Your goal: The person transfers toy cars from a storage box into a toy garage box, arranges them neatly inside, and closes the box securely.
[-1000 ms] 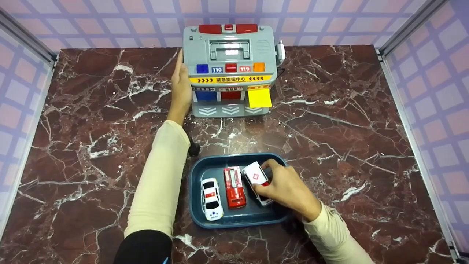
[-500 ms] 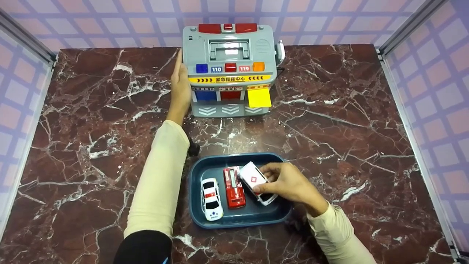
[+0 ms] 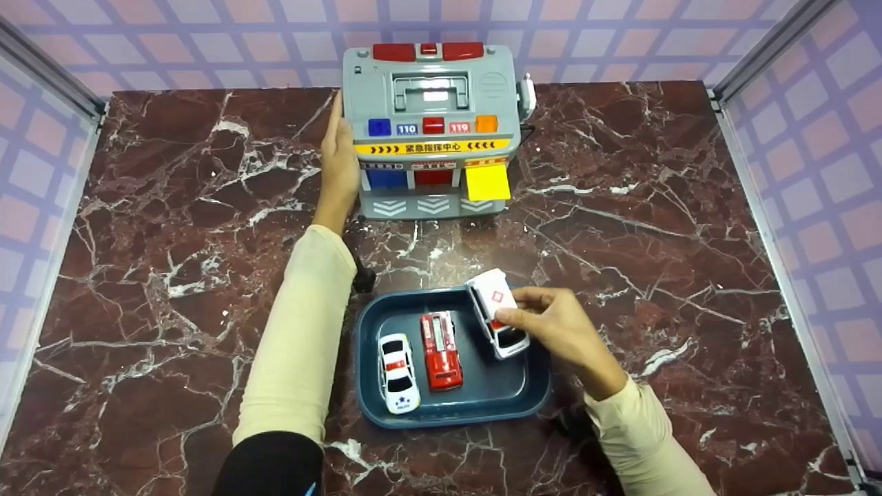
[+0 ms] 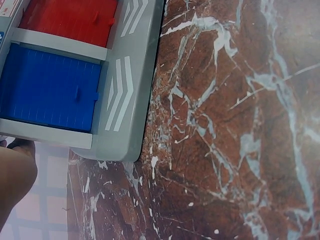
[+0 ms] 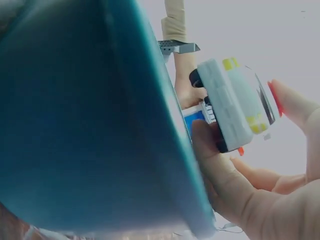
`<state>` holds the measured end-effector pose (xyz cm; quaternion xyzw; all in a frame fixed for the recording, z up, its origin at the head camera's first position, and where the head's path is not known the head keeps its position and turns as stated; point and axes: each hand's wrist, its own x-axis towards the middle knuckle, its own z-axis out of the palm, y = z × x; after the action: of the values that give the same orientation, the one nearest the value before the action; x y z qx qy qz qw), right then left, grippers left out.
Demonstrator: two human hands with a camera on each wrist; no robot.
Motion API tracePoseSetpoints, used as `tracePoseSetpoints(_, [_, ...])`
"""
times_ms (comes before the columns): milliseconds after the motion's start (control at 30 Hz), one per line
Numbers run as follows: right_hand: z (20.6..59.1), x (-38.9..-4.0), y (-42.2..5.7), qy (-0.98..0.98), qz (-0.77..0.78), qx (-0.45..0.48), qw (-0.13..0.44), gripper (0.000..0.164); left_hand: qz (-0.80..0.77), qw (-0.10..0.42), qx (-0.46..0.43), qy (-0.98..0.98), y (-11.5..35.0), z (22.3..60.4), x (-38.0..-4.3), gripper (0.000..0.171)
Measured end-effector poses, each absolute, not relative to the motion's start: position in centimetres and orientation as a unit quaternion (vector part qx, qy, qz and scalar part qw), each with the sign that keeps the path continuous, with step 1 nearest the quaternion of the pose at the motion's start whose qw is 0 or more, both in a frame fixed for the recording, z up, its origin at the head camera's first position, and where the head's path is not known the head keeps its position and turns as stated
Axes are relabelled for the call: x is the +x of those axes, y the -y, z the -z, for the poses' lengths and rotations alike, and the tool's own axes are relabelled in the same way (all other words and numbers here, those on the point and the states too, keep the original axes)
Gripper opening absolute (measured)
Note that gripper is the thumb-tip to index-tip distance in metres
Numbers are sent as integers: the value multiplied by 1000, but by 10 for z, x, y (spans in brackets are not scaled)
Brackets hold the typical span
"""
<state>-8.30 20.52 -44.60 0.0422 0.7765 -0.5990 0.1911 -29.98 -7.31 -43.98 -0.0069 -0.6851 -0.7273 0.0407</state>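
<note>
Nearest lay the blue tray, with a white police car near its left edge and a red fire engine about its middle. The toy ambulance was tilted above the tray's far edge, toward the far right corner, gripped in the right hand, thumb on the red roof light and fingers round the lower side. It looked light and stiff, its smooth shell perhaps slippery; the middle of the body, clear of the wheels, seemed the surest hold. The dark red worktop, veined white, looked hard and glossy. Toward its far edge stood a grey toy station, a yellow flap jutting from its right bay; the left hand lay along its left side, fingers apparently straight. Beyond rose a pink-and-lilac checked wall.
</note>
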Motion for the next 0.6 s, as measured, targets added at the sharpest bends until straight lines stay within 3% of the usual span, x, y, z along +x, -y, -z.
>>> tracePoseSetpoints(200, [447, -87, -208, -785, 595, 61, 160, 33, 727, 35, 1, 686, 72, 440, -300, 51])
tracePoseSetpoints(600, [445, -91, -207, -754, 631, 85, 160, 33, 729, 45, -3, 683, 76, 464, -316, 50])
